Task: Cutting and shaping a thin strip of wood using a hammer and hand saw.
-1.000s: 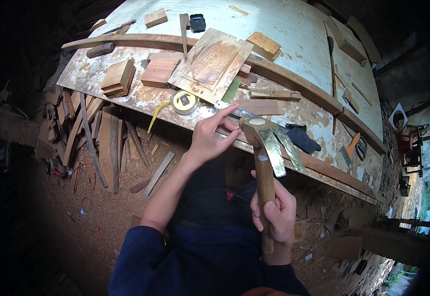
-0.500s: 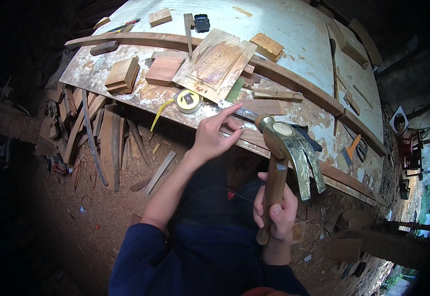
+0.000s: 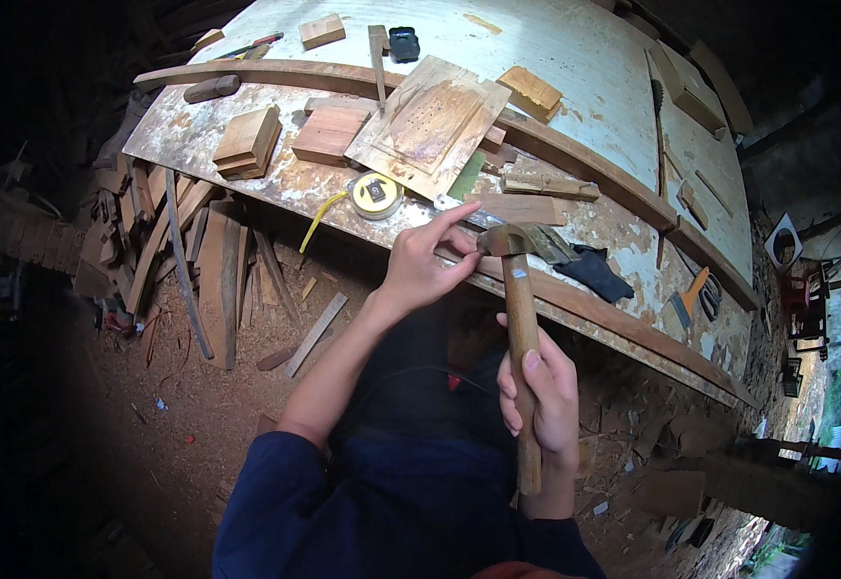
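Down at the near edge of the bench [image 3: 575,58], the right hand [image 3: 539,400] has its grip closed around the wooden handle of a hammer [image 3: 520,328], held upright with the metal head level with that edge. Just left of the head, the left hand [image 3: 422,268] pinches thumb and fingers together at the bench edge, forefinger stretched toward a thin wooden strip [image 3: 522,207]; what it pinches is too small to tell. A yellow tape measure [image 3: 376,195] lies near the same edge, left of the hand. Behind it rests a flat wooden panel [image 3: 430,125], with stacked wooden blocks [image 3: 247,143] toward the left end and a dark cloth [image 3: 594,272] right of the hammer head
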Motion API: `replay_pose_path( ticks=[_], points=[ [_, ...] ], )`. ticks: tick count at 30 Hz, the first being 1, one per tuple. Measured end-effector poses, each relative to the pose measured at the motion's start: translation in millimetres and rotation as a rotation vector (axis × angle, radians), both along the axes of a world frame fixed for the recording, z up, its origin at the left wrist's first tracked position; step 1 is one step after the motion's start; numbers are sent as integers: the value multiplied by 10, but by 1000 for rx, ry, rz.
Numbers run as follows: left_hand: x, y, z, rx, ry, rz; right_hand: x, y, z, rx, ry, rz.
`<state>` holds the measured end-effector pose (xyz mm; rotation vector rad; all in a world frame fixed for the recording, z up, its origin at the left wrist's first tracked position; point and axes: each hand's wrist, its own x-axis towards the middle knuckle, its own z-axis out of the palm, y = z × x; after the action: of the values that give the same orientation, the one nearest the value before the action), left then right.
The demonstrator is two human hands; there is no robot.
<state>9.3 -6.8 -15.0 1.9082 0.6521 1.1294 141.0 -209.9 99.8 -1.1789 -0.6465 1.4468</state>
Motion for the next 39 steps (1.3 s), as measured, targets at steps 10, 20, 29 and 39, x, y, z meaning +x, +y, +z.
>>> replay_pose_path(
  ticks=[10, 20, 29, 39],
  points=[
    [1, 4, -9, -3, -6, -4, 42, 30, -47, -49, 23, 42],
    [19, -18, 15, 5, -19, 12, -28, -53, -94, 185, 23, 33],
    [40, -12, 28, 29, -44, 28, -59, -243, -118, 372, -21, -12],
    [19, -31, 61, -29, -34, 18, 216, -19, -212, 432, -104, -105]
  ],
)
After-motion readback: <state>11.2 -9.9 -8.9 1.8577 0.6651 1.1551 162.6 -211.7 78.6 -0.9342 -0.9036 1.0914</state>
